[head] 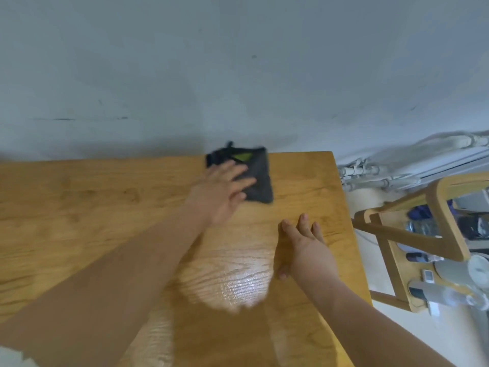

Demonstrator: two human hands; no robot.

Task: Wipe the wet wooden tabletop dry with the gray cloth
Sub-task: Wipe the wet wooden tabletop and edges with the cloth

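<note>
Though blurred, the gray cloth (254, 176) looks dark, folded, seemingly square.

A single head-worn wide-angle view looks forward and steeply down over a wooden tabletop (79, 207) from close above. It faces a pale wall (238, 75) at the table's far edge. Both forearms reach in from the bottom, and a chair (444, 223) shows at right.

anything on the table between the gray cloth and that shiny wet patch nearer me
Nothing visible. The gray cloth lies under the left hand near the far edge; bare wood runs to the wet patch. The right hand rests beside that path.
</note>
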